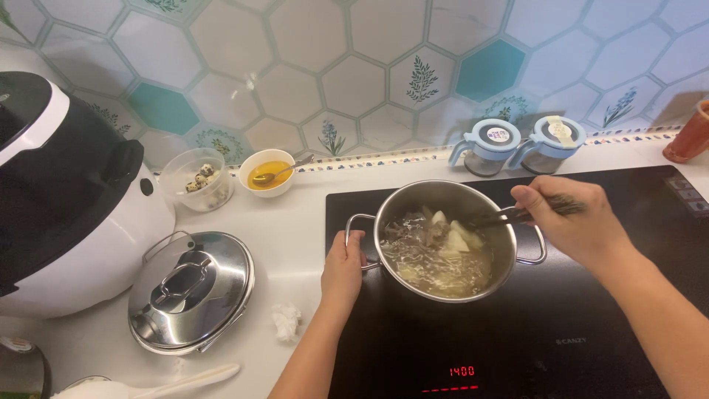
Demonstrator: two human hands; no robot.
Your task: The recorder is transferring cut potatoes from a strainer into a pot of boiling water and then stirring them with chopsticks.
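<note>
A steel pot [493, 258] of broth with pale chunks and thin mushrooms stands on the black induction hob [591, 318]. My left hand [343, 267] grips the pot's left handle. My right hand [572, 220] is closed on a dark utensil [493, 217] whose end reaches into the pot among the pale chunks.
A steel pot lid [190, 290] lies on the white counter left of the hob, beside a white and black rice cooker [66, 192]. Behind are a clear tub of small eggs [198, 179], a bowl of yellow liquid with a spoon [269, 173] and two lidded jars [517, 144]. A crumpled tissue [286, 320] lies by the lid.
</note>
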